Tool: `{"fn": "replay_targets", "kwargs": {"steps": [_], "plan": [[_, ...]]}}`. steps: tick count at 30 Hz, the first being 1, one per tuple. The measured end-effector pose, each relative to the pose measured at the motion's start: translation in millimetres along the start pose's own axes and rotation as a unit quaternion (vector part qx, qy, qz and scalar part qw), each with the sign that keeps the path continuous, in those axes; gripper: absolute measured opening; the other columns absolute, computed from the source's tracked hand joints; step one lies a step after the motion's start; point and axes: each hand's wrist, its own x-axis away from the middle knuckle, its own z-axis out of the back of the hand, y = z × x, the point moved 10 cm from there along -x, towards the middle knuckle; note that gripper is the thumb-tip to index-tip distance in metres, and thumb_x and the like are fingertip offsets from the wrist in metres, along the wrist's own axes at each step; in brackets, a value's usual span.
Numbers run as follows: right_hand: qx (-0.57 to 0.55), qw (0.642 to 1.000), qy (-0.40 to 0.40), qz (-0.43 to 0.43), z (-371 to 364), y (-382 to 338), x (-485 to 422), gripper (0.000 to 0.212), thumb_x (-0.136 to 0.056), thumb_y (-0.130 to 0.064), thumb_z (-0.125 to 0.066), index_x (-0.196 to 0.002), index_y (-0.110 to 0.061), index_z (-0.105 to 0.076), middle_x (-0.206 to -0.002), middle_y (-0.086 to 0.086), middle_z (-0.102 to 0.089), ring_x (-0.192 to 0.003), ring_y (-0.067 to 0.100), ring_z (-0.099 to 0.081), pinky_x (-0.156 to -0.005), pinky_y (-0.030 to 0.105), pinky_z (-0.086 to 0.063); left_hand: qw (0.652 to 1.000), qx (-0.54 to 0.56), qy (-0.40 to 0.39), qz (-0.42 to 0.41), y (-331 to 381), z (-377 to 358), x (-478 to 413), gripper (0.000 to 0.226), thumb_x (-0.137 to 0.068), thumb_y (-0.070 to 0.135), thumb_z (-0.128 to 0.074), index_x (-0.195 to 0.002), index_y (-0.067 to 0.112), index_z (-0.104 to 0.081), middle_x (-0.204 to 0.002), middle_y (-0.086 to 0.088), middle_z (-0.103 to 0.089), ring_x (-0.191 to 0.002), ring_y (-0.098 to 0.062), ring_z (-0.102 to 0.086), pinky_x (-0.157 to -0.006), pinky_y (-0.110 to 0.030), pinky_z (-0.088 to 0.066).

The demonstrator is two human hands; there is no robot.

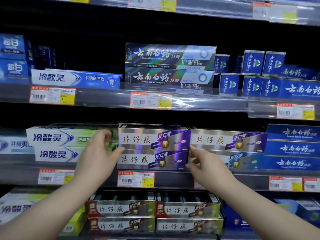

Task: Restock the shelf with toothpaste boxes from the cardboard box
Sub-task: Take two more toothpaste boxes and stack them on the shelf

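Two hands [97, 156] [204, 163]; three purple-silver boxes [154, 139] [152, 160] [228, 141] (two stacked, one beside).

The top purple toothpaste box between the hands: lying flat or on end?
Lying flat: the top box rests lengthwise on the lower box, long printed side facing out.

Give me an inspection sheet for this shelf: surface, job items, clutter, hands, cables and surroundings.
Surface: middle shelf, front rail carrying a price tag.
Job's things: purple toothpaste boxes stacked two high, faces forward; cardboard box not in view.
Clutter: nothing seen.
Hands: left hand open at the stack's left end; right hand at its right end, grip unclear.
Cables: nothing seen.
Surroundings: blue boxes to the right, white boxes to the left; shelves above and below stocked.
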Motion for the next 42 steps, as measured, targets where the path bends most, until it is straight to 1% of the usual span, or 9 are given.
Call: {"fn": "replay_targets", "kwargs": {"steps": [7, 12, 14, 17, 22, 24, 34, 38, 42], "plan": [[-0.016, 1.000, -0.003, -0.010, -18.4, -2.5, 0.6, 0.061, -0.088, -0.026, -0.053, -0.142, -0.021, -0.024, -0.130, 0.001, -0.055, -0.118, 0.022, -0.052, -0.090, 0.031, -0.044, 0.991, 0.091, -0.100, 0.011, 0.2, -24.0, 24.2, 0.047, -0.084, 0.017, -0.061, -0.130, 0.020, -0.049, -0.121, -0.003, -0.062, -0.095, -0.007, -0.051, -0.088, -0.023, -0.037], [-0.026, 1.000, -0.005, -0.012, -21.5, -3.8, 2.0, 0.061, -0.087, -0.024, -0.054, -0.141, -0.023, -0.024, -0.125, 0.002, -0.056, -0.111, 0.021, -0.054, -0.082, 0.029, -0.043, 0.990, 0.085, -0.111, 0.001, 2.9, -25.3, 23.8, 0.047, -0.085, 0.016, -0.060, -0.129, 0.027, -0.048, -0.098, 0.014, -0.056, -0.078, 0.005, -0.049, -0.064, -0.012, -0.037], [-0.011, 1.000, -0.008, -0.001, -20.7, -7.6, 8.0, 0.061, -0.088, -0.027, -0.053, -0.141, -0.025, -0.024, -0.129, 0.000, -0.053, -0.114, 0.018, -0.052, -0.085, 0.029, -0.044, 0.992, 0.063, -0.113, -0.002, -3.2, -26.6, 26.0, 0.052, -0.085, 0.021, -0.060, -0.132, 0.033, -0.043, -0.108, 0.010, -0.059, -0.090, -0.004, -0.053, -0.068, -0.021, -0.040], [0.030, 0.999, -0.025, 0.013, -23.2, -16.0, 16.6, 0.064, -0.090, -0.032, -0.050, -0.144, -0.025, -0.017, -0.147, -0.005, -0.034, -0.132, 0.016, -0.035, -0.103, 0.031, -0.036, 0.992, 0.051, -0.117, 0.004, -13.0, -27.8, 30.8, 0.055, -0.084, 0.020, -0.060, -0.135, 0.033, -0.040, -0.122, 0.001, -0.061, -0.107, -0.014, -0.055, -0.085, -0.030, -0.046], [0.065, 0.997, -0.048, 0.013, -31.6, -17.0, 14.4, 0.063, -0.091, -0.033, -0.047, -0.145, -0.020, -0.016, -0.151, -0.003, -0.028, -0.138, 0.018, -0.022, -0.111, 0.031, -0.025, 0.992, -0.008, -0.127, 0.002, -14.1, -34.2, 29.5, 0.053, -0.084, 0.022, -0.059, -0.135, 0.026, -0.044, -0.101, -0.002, -0.068, -0.102, -0.022, -0.061, -0.099, -0.039, -0.044], [0.075, 0.996, -0.054, 0.015, -34.5, -18.3, 12.0, 0.062, -0.091, -0.029, -0.046, -0.145, -0.019, -0.016, -0.152, -0.003, -0.027, -0.138, 0.019, -0.020, -0.110, 0.032, -0.025, 0.990, -0.041, -0.132, -0.002, -13.3, -37.9, 26.9, 0.054, -0.085, 0.024, -0.058, -0.136, 0.028, -0.041, -0.113, -0.002, -0.065, -0.107, -0.022, -0.057, -0.103, -0.040, -0.039], [0.065, 0.994, -0.085, -0.028, -52.1, -10.9, -5.0, 0.069, -0.085, -0.022, -0.048, -0.145, -0.018, -0.014, -0.156, 0.003, -0.015, -0.139, 0.026, -0.020, -0.111, 0.037, -0.027, 0.981, -0.074, -0.181, 0.013, -14.2, -55.8, 22.0, 0.065, -0.085, 0.030, -0.057, -0.141, 0.033, -0.026, -0.140, 0.002, -0.046, -0.116, -0.022, -0.051, -0.104, -0.037, -0.032], [0.038, 0.995, -0.088, -0.019, -50.2, -9.4, -2.6, 0.068, -0.084, -0.020, -0.049, -0.145, -0.018, -0.017, -0.155, 0.001, -0.018, -0.138, 0.026, -0.024, -0.111, 0.038, -0.030, 0.978, -0.029, -0.206, 0.028, -19.4, -58.6, 26.0, 0.074, -0.080, 0.035, -0.065, -0.142, 0.033, -0.024, -0.139, -0.002, -0.046, -0.113, -0.027, -0.053, -0.101, -0.044, -0.040], [0.023, 0.998, -0.060, 0.010, -41.9, -8.6, 1.9, 0.065, -0.086, -0.021, -0.050, -0.144, -0.020, -0.022, -0.154, -0.003, -0.022, -0.138, 0.022, -0.026, -0.112, 0.036, -0.028, 0.986, 0.023, -0.165, 0.018, -23.5, -48.2, 33.6, 0.065, -0.080, 0.030, -0.066, -0.137, 0.031, -0.036, -0.132, 0.000, -0.049, -0.119, -0.021, -0.046, -0.101, -0.040, -0.041]]}}
